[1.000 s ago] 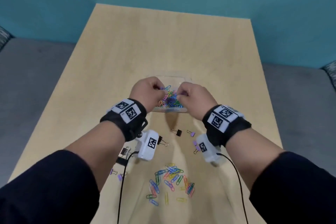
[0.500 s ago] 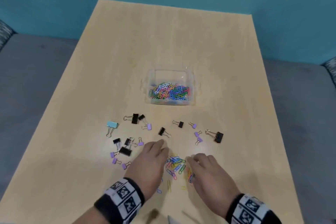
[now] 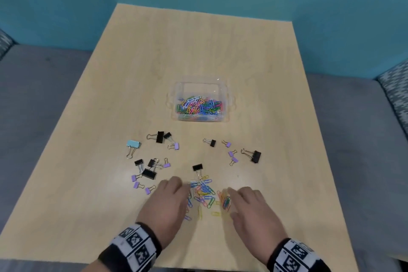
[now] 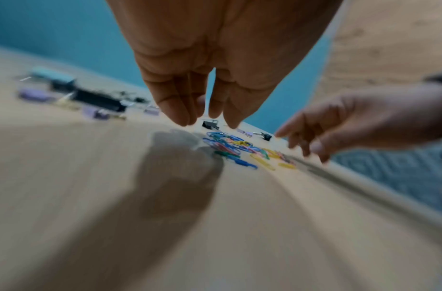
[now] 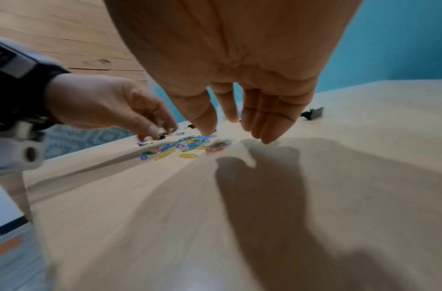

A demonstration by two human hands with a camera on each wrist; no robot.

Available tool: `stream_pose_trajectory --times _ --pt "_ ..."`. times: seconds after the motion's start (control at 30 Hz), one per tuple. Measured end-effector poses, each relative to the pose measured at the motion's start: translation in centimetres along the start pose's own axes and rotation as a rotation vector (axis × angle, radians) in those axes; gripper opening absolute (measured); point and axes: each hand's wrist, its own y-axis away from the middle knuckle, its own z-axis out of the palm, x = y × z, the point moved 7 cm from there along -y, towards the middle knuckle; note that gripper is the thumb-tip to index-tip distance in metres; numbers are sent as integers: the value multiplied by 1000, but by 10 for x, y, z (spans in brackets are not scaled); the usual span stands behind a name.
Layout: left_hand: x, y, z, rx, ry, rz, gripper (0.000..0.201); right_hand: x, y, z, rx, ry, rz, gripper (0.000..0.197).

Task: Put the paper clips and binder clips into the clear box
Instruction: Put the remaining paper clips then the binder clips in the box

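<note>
Left grip: left hand (image 3: pixel 165 205) is held palm down, fingers extended and close together, holding nothing; fingertips (image 4: pixel 180 116) hang just above the table at the left edge of the loose paper clips.
Right grip: right hand (image 3: pixel 254 212) is held palm down, fingers extended and slightly spread, holding nothing; fingertips (image 5: pixel 267 135) are just above the right edge of the same pile. Contact with the clips cannot be told in either wrist view.
Left of the left hand: small purple binder clips (image 3: pixel 138 183) and black binder clips (image 3: pixel 149 173) lie scattered on the table (image 3: pixel 110 106); one light blue binder clip (image 3: pixel 133 145) lies farther out, beyond them.
Between the hands: loose paper clips (image 3: pixel 205 192), mixed colours, lie flat in a scattered pile; a few yellow and blue ones lie nearer the person, apart from the pile.
Just beyond the pile: one black binder clip (image 3: pixel 197 168) touches the far edge of the pile.
Beyond both hands: clear box (image 3: pixel 225 95) stands upright and open, well apart from the hands, with a layer of coloured paper clips inside.
Beyond the right hand: three small purple binder clips (image 3: pixel 231 153) and two black binder clips (image 3: pixel 255 156) lie between that hand and the box.
Wrists: each carries a black band (image 3: pixel 132 247) with square black-and-white markers.
</note>
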Motion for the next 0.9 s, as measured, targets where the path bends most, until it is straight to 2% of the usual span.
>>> stream_pose_trajectory --times 0.07,0.17,0.33,0.43,0.53,0.67,0.8,0.83,0.9 --pt "-12 18 7 -42 150 -153 56 12 8 6 -47 -30 92 62" --pt "-6 23 20 -110 162 -133 76 2 5 17 -90 -73 87 67" --pt "4 -2 19 -62 118 -177 82 -32 -23 24 -25 -92 38 71" --pt "4 -20 18 -28 152 -219 68 -39 -44 21 15 -104 66 65" --pt "3 -29 14 10 157 -236 39 -42 -60 18 46 -104 46 45" --pt "3 -31 15 26 94 -202 19 -44 -66 17 55 -46 -25 21" --pt "6 -31 14 52 15 -183 5 -40 -65 17 51 32 -50 33" --pt "6 -32 13 57 -4 -174 6 -38 -65 16 44 37 -50 34" --pt "8 -32 14 24 -48 -153 24 -36 -65 12 34 36 -48 31"
